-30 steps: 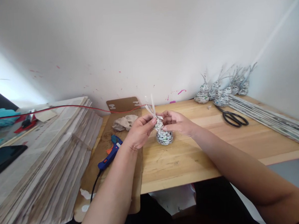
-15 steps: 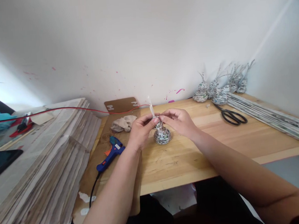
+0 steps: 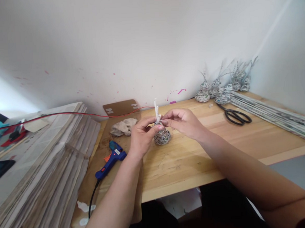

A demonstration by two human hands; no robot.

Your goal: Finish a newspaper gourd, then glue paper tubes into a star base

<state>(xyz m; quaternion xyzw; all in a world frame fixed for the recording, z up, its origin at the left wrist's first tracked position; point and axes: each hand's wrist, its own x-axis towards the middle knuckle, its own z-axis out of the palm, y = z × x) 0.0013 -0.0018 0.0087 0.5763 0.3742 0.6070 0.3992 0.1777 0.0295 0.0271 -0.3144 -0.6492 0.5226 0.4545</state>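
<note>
— What is the setting?
— The corner of a room: a pale wooden tabletop set against a white wall flecked with pink marks. A brown board covers part of the wood at left, a thick paper stack beside it.

— Where is the action?
— On one woven piece, upright at mid-tabletop, just right of the board; whether its base touches the wood is hard to tell. The left hand has its fingers closed about the piece's neck. The right hand has thumb and forefinger pinched in on its top, the exact strand between them hidden. Pale strips rise above.

— And the count around them?
— One blue glue gun and one crumpled cloth, both on the board. One pair of black scissors at right. At least five woven figures cluster by the wall, overlapping too much for a firm total. Beside them lies a bundle of paper rods, too many to number.

— Farther left?
— One dark phone, cut off by the picture's edge, and one red wire running across toward the hands.
</note>
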